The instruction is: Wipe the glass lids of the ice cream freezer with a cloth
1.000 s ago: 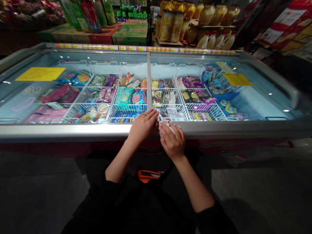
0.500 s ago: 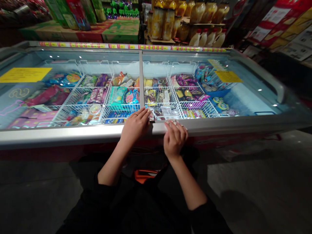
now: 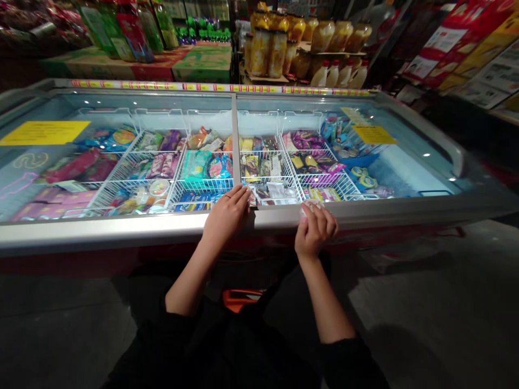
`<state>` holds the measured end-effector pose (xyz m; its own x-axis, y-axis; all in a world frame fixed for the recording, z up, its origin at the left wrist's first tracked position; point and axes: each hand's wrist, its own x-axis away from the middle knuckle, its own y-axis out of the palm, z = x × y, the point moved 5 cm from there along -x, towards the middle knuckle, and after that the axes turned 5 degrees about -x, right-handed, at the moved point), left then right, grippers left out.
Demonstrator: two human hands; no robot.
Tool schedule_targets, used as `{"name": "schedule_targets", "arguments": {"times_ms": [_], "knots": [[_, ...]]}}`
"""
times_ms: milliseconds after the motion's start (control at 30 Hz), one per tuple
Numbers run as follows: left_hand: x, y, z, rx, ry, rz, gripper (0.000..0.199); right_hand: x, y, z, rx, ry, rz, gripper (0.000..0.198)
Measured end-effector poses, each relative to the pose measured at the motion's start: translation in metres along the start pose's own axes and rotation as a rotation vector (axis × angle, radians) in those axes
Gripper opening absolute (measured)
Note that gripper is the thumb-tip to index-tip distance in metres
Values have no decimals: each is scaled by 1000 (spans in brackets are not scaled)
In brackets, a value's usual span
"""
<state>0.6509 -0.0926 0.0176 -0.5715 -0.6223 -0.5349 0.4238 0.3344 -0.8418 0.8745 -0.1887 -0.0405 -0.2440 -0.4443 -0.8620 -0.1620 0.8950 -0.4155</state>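
A long chest freezer (image 3: pixel 121 227) with glass sliding lids stands in front of me. My left hand (image 3: pixel 227 212) lies on its silver front rim, by the lower end of the centre divider (image 3: pixel 234 140). Its fingers are stretched out and hold nothing I can see. Further right on the same rim, my right hand (image 3: pixel 317 229) has its fingers bent over a crumpled white cloth (image 3: pixel 311 206), pressed against the metal. Only the cloth's upper edge shows past the fingers. Beneath the glass, wire baskets (image 3: pixel 298 183) hold packaged frozen treats.
Yellow notices (image 3: pixel 44 133) are stuck on the glass at both sides. Price labels (image 3: pixel 259 88) line the back rim. Behind stand jars of preserved fruit (image 3: pixel 267 51), white jugs (image 3: pixel 333 74) and green bottles (image 3: pixel 106 32). An orange object (image 3: pixel 239 300) shows below, between my arms.
My right hand has slid right along the front rim with the white cloth. My left hand stays by the divider. The view has tilted slightly up.
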Motion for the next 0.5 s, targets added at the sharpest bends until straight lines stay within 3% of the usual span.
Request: {"name": "schedule_targets", "arguments": {"times_ms": [67,200,300,400,500], "knots": [[1,0,0,2,6,15,42,3,3,-31,-19,-81,-14,37],[2,0,-2,35,-5,15,44,13,12,-75,-86,-332,-236,41],[2,1,-2,54,-13,11,43,11,10,-47,-72,-397,-246,41],[1,3,-2,58,-29,15,44,2,1,8,8,-212,-71,42],[0,4,-2,52,-56,26,42,0,-2,26,26,-70,-24,45]]}}
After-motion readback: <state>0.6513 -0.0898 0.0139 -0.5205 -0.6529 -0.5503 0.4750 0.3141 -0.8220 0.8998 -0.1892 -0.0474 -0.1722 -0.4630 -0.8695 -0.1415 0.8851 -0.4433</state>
